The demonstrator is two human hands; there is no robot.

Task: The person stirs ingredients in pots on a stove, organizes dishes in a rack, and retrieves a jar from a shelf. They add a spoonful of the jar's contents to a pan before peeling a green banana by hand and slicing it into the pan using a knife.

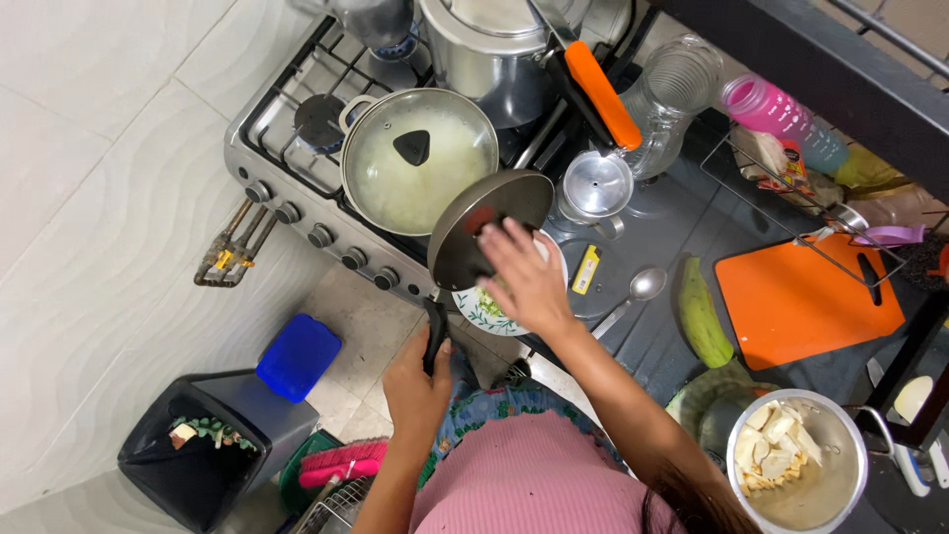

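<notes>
A small kitchen seen from above: pale tiled floor on the left, a gas stove (pixel 297 188) beside it, and a dark bench (pixel 672 247) running off to the right.

On the stove nearest the bench sits a wide pot under a glass lid (pixel 415 163), full of something pale, likely rice. Behind it stands a tall steel pot (pixel 489 54). At the bench's right edge lies an orange cutting board (pixel 801 297), with a green plantain (pixel 702 316) just beside it. At the near right corner a metal bowl (pixel 835 485) holds pale cut pieces. On the floor, a black bin (pixel 198 445) stands near a blue lid (pixel 297 354).

The dark frying pan (pixel 489 222) is held tilted over a patterned plate (pixel 484 309) at the bench's edge next to the stove. The left hand (pixel 417 381) is closed around the pan's black handle (pixel 435 331), a full firm grip. The right hand (pixel 524 277) reaches into the pan with fingers spread loosely, holding nothing I can make out.

The pan looks stiff and moderately heavy, and perhaps hot, so the handle is the sound place to hold it. The plate looks breakable. A spoon (pixel 638 292) and a small yellow lighter (pixel 586 269) lie near the plate.
</notes>
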